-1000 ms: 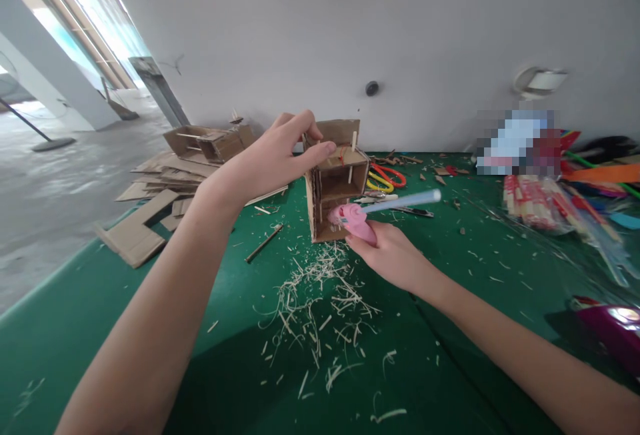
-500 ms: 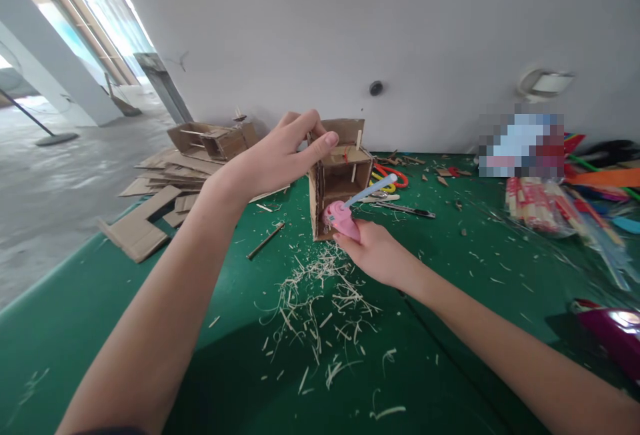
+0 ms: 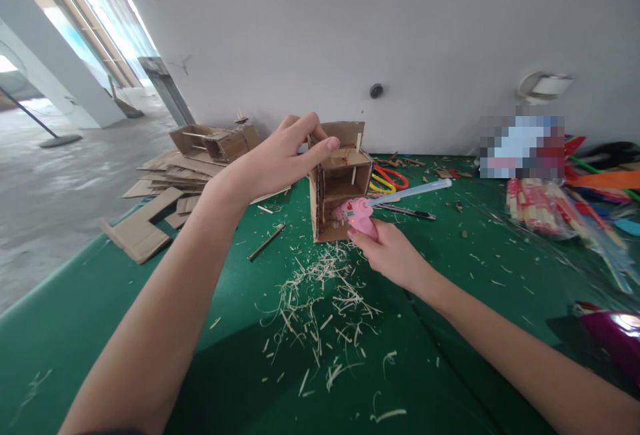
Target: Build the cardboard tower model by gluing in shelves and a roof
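A cardboard box (image 3: 345, 183) with open compartments stands upright on the green table, a small wooden stick and a red bit at its top. My left hand (image 3: 300, 148) grips the box's upper left edge, thumb in front and fingers behind. In my right hand (image 3: 385, 245) is a pink hot glue gun (image 3: 361, 213), with a long clear glue stick (image 3: 417, 191) out of its back end. The gun's nozzle points left into the lower compartment; whether its tip touches the cardboard I cannot tell. A dark cord trails below my right wrist.
Pale wood shavings (image 3: 325, 288) lie before the box. A thin brown stick (image 3: 267, 242) is to its left, near cardboard sheets (image 3: 145, 221) and another cardboard structure (image 3: 220, 143). Scissors (image 3: 393, 178), a utility knife (image 3: 407, 211) and bagged sticks (image 3: 537, 205) lie right.
My right hand has shifted slightly right and turned the glue gun, so the glue stick now points more to the right and less upward. My left hand and the box stay in place.
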Motion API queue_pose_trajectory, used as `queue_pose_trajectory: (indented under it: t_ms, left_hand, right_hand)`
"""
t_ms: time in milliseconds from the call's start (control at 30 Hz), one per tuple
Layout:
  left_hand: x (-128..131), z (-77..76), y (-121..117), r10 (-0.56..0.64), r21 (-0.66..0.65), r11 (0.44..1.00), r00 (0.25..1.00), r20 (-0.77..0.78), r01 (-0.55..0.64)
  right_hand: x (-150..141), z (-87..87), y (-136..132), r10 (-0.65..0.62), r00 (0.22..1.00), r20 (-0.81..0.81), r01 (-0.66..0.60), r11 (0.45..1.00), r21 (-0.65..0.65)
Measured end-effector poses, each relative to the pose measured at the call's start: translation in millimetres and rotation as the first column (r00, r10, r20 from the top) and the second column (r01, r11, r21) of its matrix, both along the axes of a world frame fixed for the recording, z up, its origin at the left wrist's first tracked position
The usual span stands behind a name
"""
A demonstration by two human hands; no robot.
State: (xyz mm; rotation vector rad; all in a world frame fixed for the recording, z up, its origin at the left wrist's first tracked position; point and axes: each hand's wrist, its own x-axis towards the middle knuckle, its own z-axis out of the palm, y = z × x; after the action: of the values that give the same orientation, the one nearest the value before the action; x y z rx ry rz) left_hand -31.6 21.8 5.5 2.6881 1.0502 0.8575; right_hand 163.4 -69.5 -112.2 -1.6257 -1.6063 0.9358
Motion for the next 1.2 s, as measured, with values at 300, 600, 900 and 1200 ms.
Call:
queue_pose_trajectory:
  t_ms: [300,600,900,1200]
  left_hand:
    - [0.8,0.1,-0.5,0.006,-0.024,1.0,1.0,0.002,-0.006]
    - [2.4,0.0,-1.0,0.01,-0.015,1.0,1.0,0.002,-0.01]
    - [1.3,-0.4,-0.7,-0.031,-0.019,0.999,0.999,0.031,0.031]
    - [0.3,-0.4,-0.1,-0.02,-0.029,0.999,0.999,0.027,0.021]
  right_hand:
    - [-25.3,-4.7,-1.1,-0.223,0.779,-0.586,0.034,0.948,-0.315]
    - [-25.4,17.5,3.7,-0.345,0.71,-0.614,0.03,0.886,-0.462]
    - [-20.2,20.1,0.8,-0.336,0.759,-0.557,0.047,0.882,-0.469]
    - [-19.0,3.7,-4.4,-0.275,0.806,-0.524,0.086,0.931,-0.356]
